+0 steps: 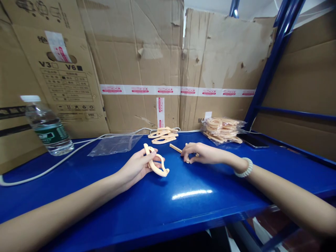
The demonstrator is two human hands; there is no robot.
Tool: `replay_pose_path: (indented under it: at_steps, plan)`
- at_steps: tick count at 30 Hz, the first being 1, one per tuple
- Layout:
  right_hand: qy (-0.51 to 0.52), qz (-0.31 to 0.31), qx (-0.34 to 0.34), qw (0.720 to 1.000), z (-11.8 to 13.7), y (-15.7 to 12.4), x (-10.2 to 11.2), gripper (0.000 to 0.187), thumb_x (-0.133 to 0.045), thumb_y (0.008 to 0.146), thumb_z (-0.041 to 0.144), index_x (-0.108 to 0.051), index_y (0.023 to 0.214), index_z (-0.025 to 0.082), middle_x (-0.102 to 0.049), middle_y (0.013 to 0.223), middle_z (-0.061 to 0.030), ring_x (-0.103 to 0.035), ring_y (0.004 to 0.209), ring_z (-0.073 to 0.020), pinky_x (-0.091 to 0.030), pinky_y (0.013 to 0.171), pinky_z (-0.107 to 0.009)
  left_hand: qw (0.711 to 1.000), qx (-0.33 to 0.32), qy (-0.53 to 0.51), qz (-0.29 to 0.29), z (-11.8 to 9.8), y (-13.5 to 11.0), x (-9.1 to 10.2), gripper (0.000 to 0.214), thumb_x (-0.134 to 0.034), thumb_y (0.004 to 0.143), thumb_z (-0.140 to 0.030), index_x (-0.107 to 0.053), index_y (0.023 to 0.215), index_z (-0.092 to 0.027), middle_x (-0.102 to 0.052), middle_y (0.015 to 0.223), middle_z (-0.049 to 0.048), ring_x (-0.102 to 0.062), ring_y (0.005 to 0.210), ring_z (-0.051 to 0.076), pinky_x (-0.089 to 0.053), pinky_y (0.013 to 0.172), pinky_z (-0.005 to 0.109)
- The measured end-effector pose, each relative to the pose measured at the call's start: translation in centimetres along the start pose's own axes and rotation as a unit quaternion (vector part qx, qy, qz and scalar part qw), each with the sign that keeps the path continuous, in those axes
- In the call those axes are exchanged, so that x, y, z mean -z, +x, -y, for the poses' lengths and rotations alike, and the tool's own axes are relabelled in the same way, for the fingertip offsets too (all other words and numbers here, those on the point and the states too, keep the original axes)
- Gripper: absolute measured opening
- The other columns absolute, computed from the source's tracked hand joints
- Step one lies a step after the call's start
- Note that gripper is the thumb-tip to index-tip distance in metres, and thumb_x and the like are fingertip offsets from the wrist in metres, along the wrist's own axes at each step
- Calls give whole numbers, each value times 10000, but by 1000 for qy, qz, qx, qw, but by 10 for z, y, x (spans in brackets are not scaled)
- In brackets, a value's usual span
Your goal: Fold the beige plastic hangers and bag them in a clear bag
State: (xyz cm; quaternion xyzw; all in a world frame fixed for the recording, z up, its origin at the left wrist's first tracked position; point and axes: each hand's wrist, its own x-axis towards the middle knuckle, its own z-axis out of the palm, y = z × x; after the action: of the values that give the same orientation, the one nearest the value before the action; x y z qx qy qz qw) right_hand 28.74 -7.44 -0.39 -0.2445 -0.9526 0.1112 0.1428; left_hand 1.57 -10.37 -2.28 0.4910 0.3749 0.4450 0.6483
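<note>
In my left hand [141, 162] is a peach-coloured, curved open-loop piece [159, 169], pinched between thumb and fingers above the blue table. To its right, my right hand [201, 153] rests low at the tabletop, fingers bent downward. Small peach pieces [188, 160] show at its fingertips, partly covered by the hand; whether they are gripped is hard to make out. A straight peach strip [175, 148] lies just left of these fingers. Behind both hands sits a loose pile of similar loop pieces [162, 135].
Bagged peach pieces [222, 130] are stacked at the back right, beside a dark phone [254, 140]. A flat clear bag [114, 144] and a white cable [65, 159] lie on the left, near a water bottle [49, 131]. Cardboard [141, 66] walls the back of the blue table [126, 217].
</note>
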Motion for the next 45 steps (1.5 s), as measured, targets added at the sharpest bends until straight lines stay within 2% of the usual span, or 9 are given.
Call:
replay_pose_path:
  at_steps: [8, 13, 19, 23, 27, 30, 33, 38, 45]
  plan:
    - [-4, 4, -96, 995, -25, -9, 11, 146, -671, 816, 148, -676, 962, 145, -668, 980, -65, -607, 875, -169, -466, 797, -298, 1000, 5, 10, -18, -4, -1, -5, 70, -461, 951, -100, -529, 967, -110, -699, 811, 105, -694, 664, 176, -577, 657, 309]
    - [-11, -7, -109, 994, -25, -9, 10, 141, -659, 810, 121, -662, 949, 146, -664, 948, -57, -606, 843, -167, -463, 781, -294, 1000, 8, 3, -1, -5, -2, -5, 65, -484, 939, -107, -522, 992, -111, -707, 835, 117, -687, 674, 165, -570, 694, 304]
    - [-61, 3, -84, 995, 9, -2, 0, 119, -591, 857, 105, -649, 947, 157, -657, 953, -64, -611, 899, -183, -467, 826, -316, 999, 11, 26, 27, -4, -4, -3, 465, -584, 746, 55, -457, 1165, -103, -701, 924, 109, -685, 808, 167, -544, 761, 270]
    - [-137, -42, -56, 988, 41, 2, -11, 259, -545, 886, 135, -595, 1140, 155, -617, 1138, -118, -591, 1012, -225, -475, 876, -371, 993, -30, 86, 72, 2, -6, -1, 487, -659, 749, -78, -491, 1204, -119, -656, 1018, 75, -670, 827, 168, -546, 777, 303]
    - [-199, -73, 75, 974, 69, 8, -27, 375, -448, 932, 145, -496, 1303, 154, -535, 1321, -142, -530, 1123, -235, -443, 952, -404, 982, -75, 153, 82, 8, -7, 0, 453, -680, 769, -239, -539, 1184, -126, -648, 942, 43, -665, 821, 174, -546, 771, 316]
    - [-261, -82, 137, 952, 79, 10, -37, 344, -383, 962, 153, -515, 1279, 133, -541, 1339, -140, -529, 1102, -245, -452, 917, -405, 969, -123, 204, 62, 10, -7, 2, 405, -683, 760, -288, -577, 1116, -126, -650, 868, 28, -663, 836, 183, -539, 784, 309]
    - [-293, -106, 147, 939, 81, 10, -41, 320, -372, 968, 158, -548, 1232, 119, -517, 1371, -150, -503, 1168, -263, -448, 901, -396, 955, -167, 242, 23, 9, -5, 4, 359, -687, 751, -328, -603, 1040, -134, -663, 906, 46, -667, 837, 200, -548, 760, 317]
    - [-278, -76, 117, 950, 77, 12, -41, 361, -358, 974, 170, -508, 1298, 117, -566, 1315, -138, -426, 1282, -254, -417, 956, -414, 932, -231, 277, -29, 8, -5, 5, 315, -712, 736, -307, -634, 994, -144, -688, 1006, 73, -658, 926, 218, -534, 820, 326]
    - [-220, -77, 88, 968, 75, 11, -40, 303, -409, 945, 176, -569, 1197, 128, -624, 1105, -127, -538, 1041, -259, -439, 923, -464, 921, -262, 283, -64, 8, -10, 3, 345, -719, 746, -321, -635, 1041, -163, -673, 1068, 81, -643, 961, 227, -552, 717, 293]
